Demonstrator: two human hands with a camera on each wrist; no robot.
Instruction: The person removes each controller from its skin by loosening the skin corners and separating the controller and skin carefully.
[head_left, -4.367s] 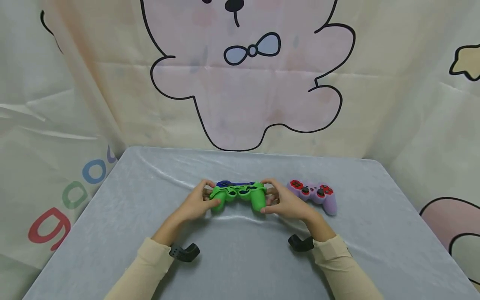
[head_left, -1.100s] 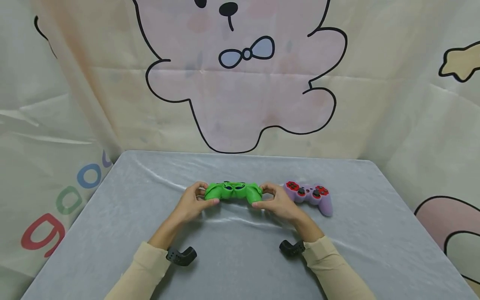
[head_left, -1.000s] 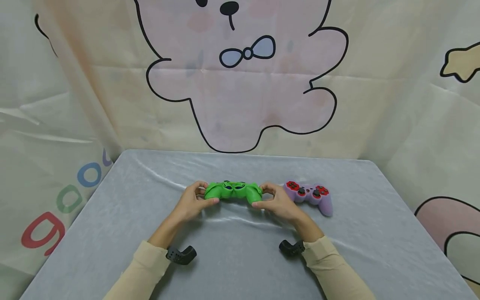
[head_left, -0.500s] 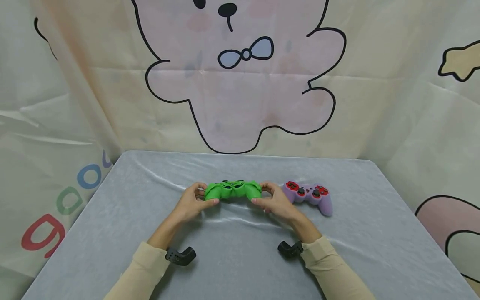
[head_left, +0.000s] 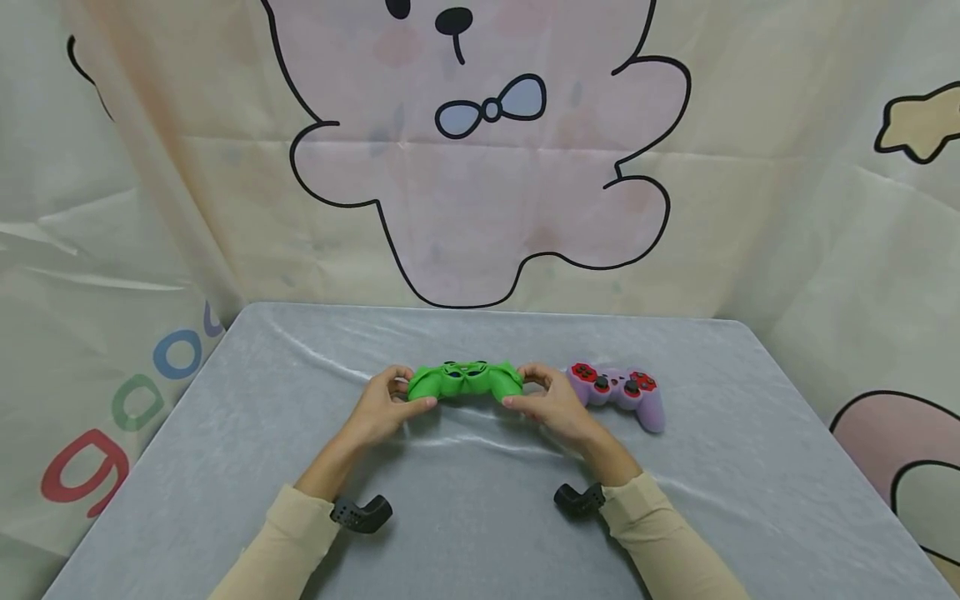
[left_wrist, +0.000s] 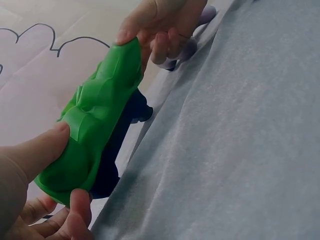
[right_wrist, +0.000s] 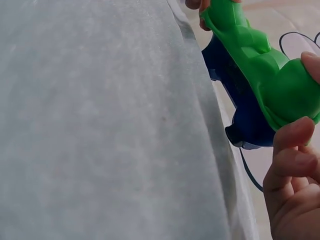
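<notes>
Partly sleeved, it seems: green cover (head_left: 465, 382) facing you, blue controller (right_wrist: 244, 107) bare toward the table (head_left: 472, 533).
Your left hand (head_left: 381, 407) and right hand (head_left: 557, 407) pinch opposite ends, left of the purple controller (head_left: 617, 396); seating the cover looks unfinished.

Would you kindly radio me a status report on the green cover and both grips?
Left grip and right grip pinching opposite ends of green cover. Blue controller showing underneath. Purple controller lying off to the right, not between the grips.
</notes>
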